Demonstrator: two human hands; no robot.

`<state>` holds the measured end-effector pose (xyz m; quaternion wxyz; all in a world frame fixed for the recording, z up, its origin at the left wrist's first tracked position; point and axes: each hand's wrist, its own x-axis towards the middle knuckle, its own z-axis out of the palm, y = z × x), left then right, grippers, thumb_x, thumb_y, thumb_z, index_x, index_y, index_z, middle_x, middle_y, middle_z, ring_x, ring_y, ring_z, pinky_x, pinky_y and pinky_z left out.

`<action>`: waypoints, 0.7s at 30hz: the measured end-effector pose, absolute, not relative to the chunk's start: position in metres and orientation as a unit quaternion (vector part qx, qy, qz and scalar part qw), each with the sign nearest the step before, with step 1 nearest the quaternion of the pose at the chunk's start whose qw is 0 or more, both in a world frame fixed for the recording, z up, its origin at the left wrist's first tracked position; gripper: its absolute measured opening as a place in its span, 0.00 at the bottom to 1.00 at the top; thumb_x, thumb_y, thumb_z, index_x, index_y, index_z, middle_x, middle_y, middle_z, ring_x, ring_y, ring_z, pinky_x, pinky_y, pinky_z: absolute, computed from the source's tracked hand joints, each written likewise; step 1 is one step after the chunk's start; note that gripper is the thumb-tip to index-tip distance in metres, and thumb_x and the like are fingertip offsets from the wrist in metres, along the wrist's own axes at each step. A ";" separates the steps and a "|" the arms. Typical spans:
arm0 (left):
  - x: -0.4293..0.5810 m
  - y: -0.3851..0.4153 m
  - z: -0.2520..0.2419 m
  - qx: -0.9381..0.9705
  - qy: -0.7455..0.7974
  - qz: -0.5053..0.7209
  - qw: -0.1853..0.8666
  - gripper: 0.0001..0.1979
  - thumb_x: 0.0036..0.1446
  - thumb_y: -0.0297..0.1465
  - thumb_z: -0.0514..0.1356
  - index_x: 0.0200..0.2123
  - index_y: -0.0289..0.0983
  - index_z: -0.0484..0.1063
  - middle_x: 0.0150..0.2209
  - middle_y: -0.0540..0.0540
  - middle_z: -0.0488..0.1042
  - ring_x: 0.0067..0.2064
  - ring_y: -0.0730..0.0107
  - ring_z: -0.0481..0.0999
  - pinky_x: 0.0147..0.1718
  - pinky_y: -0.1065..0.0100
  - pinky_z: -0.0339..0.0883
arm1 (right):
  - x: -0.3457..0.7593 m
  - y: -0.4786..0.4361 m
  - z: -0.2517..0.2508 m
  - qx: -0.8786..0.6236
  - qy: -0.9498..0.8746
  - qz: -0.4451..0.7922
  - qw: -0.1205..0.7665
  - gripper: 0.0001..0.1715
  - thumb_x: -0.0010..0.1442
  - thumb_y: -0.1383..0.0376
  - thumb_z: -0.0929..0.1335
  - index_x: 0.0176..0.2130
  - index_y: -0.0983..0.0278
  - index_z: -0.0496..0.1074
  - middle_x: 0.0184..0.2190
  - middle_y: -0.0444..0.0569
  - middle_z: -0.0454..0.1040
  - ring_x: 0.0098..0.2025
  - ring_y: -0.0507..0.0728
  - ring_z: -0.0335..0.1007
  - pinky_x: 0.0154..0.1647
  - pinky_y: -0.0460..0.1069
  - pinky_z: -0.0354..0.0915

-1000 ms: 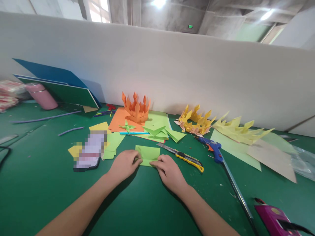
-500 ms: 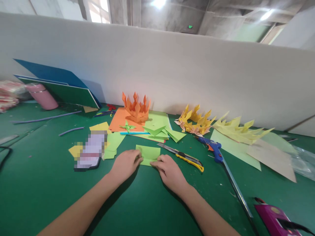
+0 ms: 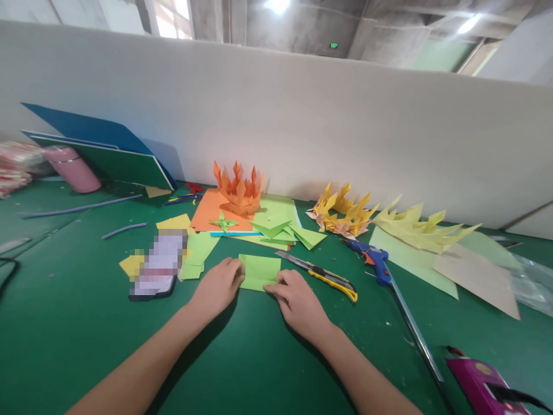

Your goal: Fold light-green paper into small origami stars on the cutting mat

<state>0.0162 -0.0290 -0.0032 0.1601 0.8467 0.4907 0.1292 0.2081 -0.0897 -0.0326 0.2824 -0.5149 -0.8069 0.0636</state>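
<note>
A small sheet of light green paper [image 3: 260, 271] lies on the green table between my hands, with a crease running across it. My left hand [image 3: 218, 288] is at the paper's left edge, fingers closed together on it. At the lower right corner, my right hand [image 3: 300, 300] pinches the paper between thumb and fingers. Just right of the paper rests a utility knife [image 3: 322, 275] with a yellow handle and its blade out. Behind it sit folded green paper pieces [image 3: 276, 227] and a small green paper star shape [image 3: 223, 222].
An orange paper crown [image 3: 241, 193], a yellow-orange crown [image 3: 343, 210] and a pale yellow crown strip [image 3: 425, 230] stand along the white partition. A glue gun [image 3: 375, 262] lies right. A phone [image 3: 159, 262] is left, a pink bottle [image 3: 73, 169] farther back. A magenta device [image 3: 481, 386] sits front right.
My left hand has shifted slightly left along the paper's edge, uncovering a little more of it. My right hand keeps its place.
</note>
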 end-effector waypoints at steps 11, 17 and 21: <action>0.018 -0.036 -0.007 0.909 0.383 0.145 0.077 0.14 0.59 0.20 0.45 0.30 0.35 0.69 0.32 0.46 0.66 0.34 0.67 0.66 0.35 0.66 0.62 | 0.202 -0.097 -0.019 -0.501 -0.850 -0.018 0.161 0.16 0.57 0.74 0.63 0.44 0.64 0.72 0.34 0.50 0.72 0.41 0.58 0.60 0.42 0.52 0.54; 0.020 -0.042 -0.001 0.942 0.317 0.093 0.059 0.16 0.56 0.17 0.47 0.35 0.35 0.73 0.32 0.45 0.70 0.35 0.66 0.69 0.37 0.66 0.64 | 0.204 -0.096 -0.023 -0.502 -0.847 0.004 0.176 0.16 0.59 0.74 0.62 0.46 0.66 0.71 0.37 0.51 0.72 0.40 0.58 0.62 0.41 0.51 0.56; 0.020 -0.048 0.006 0.948 0.316 0.020 0.012 0.22 0.55 0.17 0.48 0.46 0.40 0.72 0.34 0.44 0.70 0.33 0.65 0.69 0.32 0.66 0.64 | 0.204 -0.097 -0.023 -0.503 -0.843 0.027 0.187 0.17 0.59 0.74 0.61 0.46 0.66 0.72 0.36 0.52 0.72 0.39 0.57 0.64 0.40 0.51 0.58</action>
